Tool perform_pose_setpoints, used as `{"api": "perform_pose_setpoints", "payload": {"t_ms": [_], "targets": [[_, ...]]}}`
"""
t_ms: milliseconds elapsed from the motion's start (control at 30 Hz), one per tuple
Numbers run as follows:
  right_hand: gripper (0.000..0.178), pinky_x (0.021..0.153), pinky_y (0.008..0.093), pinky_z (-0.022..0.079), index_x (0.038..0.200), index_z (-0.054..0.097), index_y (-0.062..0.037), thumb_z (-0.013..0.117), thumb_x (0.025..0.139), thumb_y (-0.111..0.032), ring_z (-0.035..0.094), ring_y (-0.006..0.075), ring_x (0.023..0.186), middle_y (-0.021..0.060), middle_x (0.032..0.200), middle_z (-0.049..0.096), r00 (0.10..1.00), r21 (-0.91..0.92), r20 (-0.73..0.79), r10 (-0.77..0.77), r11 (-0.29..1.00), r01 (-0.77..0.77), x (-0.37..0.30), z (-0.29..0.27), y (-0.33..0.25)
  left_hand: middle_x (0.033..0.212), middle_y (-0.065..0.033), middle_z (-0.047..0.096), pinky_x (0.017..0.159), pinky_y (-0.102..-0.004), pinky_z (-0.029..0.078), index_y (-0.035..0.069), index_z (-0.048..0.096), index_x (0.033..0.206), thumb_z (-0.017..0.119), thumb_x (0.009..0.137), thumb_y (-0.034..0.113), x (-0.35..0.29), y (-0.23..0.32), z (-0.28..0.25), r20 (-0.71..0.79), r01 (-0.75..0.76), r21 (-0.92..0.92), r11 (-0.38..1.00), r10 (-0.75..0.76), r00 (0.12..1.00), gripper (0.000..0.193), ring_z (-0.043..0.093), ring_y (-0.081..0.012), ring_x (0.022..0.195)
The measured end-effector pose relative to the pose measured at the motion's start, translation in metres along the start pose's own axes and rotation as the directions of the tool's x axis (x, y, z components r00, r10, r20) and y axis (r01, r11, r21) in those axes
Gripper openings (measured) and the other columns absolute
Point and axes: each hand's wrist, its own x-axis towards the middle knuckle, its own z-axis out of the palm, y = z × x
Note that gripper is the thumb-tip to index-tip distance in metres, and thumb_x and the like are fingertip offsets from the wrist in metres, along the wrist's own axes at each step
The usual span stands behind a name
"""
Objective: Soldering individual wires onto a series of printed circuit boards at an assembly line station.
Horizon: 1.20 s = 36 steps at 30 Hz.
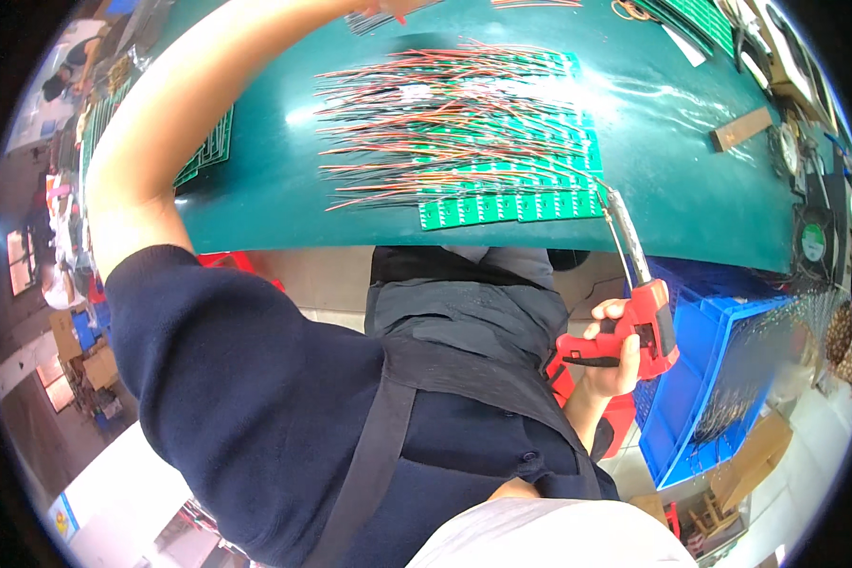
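Note:
My right hand (615, 355) is closed around the red handle of a soldering gun (642, 322). Its long metal barrel points up and away, and the tip is at the right edge of the green circuit boards (473, 210). These boards lie side by side on the table, with many thin red and black wires (379, 142) spread across them and hanging past their left side. My left arm reaches over the table to the far edge of the view. There my left hand (388, 6) is over another small bunch of wires (374, 23); it is mostly cut off, so its grip cannot be made out.
The green table (701, 199) ends close to my lap. Stacked boards stand at its left (216, 151) and far right (701, 24). A brown block (741, 129) lies on the right. Below the right side is a blue crate (696, 379) beside a solder reel (812, 241).

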Motion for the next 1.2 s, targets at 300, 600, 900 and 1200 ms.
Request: {"api": "perform_pose_setpoints", "payload": {"t_ms": [300, 600, 900, 1200], "targets": [[0.042, 0.058, 0.0278, 0.053, 0.110, 0.048, 0.0116, 0.053, 0.086, -0.023, 0.059, 0.0240, 0.074, 0.0227, 0.095, 0.057, 0.999, 0.010, 0.026, 0.022, 1.000, -0.022, -0.001, 0.004, -0.006, 0.096, -0.0116, 0.070, 0.070, -0.0415, 0.054, 0.007, 0.073, 0.096, 0.067, 0.073, 0.013, 0.041, 0.017, 0.026, 0.041, 0.044, 0.091, 0.995, -0.048, 0.998, 0.024, 0.068, -0.0288, 0.088], [0.051, 0.053, 0.0294, 0.052, 0.112, 0.045, 0.0142, 0.055, 0.084, -0.027, 0.060, 0.0251, 0.069, 0.0220, 0.089, 0.057, 0.986, -0.079, 0.143, 0.090, 0.994, -0.080, -0.001, 0.029, -0.010, 0.079, -0.0151, 0.065, 0.063, -0.0450, 0.052, 0.003, 0.066, 0.076, 0.057, 0.081, 0.020, -0.054, 0.058, 0.044, -0.435, -0.102, -0.326, 0.940, -0.053, 0.899, 0.019, 0.066, -0.0326, 0.078], [0.055, 0.060, 0.0303, 0.052, 0.106, 0.049, 0.0120, 0.061, 0.081, -0.036, 0.061, 0.0237, 0.070, 0.0211, 0.088, 0.058, 0.890, -0.169, 0.183, 0.417, 0.905, -0.390, 0.006, 0.045, -0.025, 0.076, -0.0069, 0.058, 0.056, -0.0341, 0.048, 0.005, 0.061, 0.105, 0.058, 0.085, 0.017, -0.122, 0.171, 0.132, -0.801, -0.599, -0.425, 0.679, 0.027, 0.598, 0.023, 0.059, -0.0238, 0.067], [0.083, 0.074, 0.0352, 0.056, 0.142, 0.027, 0.0036, 0.073, 0.081, -0.030, 0.065, 0.0252, 0.087, 0.0164, 0.096, 0.063, 0.784, -0.142, 0.304, 0.540, 0.840, -0.524, -0.003, 0.033, -0.017, 0.091, -0.0069, 0.064, 0.064, -0.0303, 0.053, 0.006, 0.065, 0.111, 0.060, 0.082, 0.012, -0.123, 0.170, 0.148, -0.854, -0.548, -0.325, 0.771, 0.009, 0.520, 0.030, 0.064, -0.0215, 0.080]]}}
